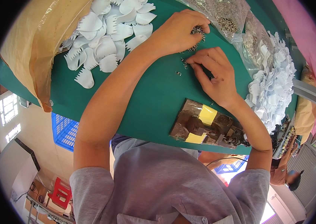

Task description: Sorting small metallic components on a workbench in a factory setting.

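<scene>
1. Crowding the green table [148, 108] on the left are a heap of white toothed pieces [105, 46] and a brown paper sack [29, 52]; on the right lie clear plastic bagging [227, 22] with metal parts inside and a second heap of white pieces [272, 89].
2. Between the right forearm and the person's body sits a brown metal fixture [221, 125], partly hidden by that forearm. A blue crate [62, 131] and a red stool [60, 193] show beyond the table; another person [283, 175] is at the right.
3. Counted: one fixture bearing two yellow patches, two white heaps, one red stool. The white pieces overlap too much to count, as do the small metal clips [193, 47] at the left hand [186, 31]. One lone clip [178, 73] lies left of the right hand [216, 74].
4. That lone clip's long axis runs roughly left to right; its finer shape is too small to read. The fixture's long axis slants down toward the right.
5. The left hand is half-curled, palm down, around the clustered clips; whether it grips them, I cannot tell.
6. The right hand's thumb and forefinger are nearly together beside a few clips; any pinch is unclear.
</scene>
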Demonstrator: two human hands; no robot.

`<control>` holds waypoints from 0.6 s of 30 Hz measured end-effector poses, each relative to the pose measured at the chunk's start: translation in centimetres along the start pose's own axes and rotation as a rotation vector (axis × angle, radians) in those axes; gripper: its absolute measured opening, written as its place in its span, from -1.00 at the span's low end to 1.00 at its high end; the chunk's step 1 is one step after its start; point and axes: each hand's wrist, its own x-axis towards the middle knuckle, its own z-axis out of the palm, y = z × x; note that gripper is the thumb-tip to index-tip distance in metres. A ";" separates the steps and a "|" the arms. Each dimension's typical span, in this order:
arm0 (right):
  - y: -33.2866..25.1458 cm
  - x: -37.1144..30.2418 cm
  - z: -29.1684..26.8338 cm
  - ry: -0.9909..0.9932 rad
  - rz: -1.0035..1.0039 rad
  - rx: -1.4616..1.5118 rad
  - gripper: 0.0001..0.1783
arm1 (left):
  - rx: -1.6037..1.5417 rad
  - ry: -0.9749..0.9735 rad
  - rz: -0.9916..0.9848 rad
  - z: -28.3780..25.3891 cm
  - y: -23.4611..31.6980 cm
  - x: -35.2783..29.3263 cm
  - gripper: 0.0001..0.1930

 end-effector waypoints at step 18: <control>-0.6 0.3 0.9 0.001 -0.011 -0.032 -0.67 | -0.012 -0.007 -0.022 0.1 -0.1 0.0 -0.80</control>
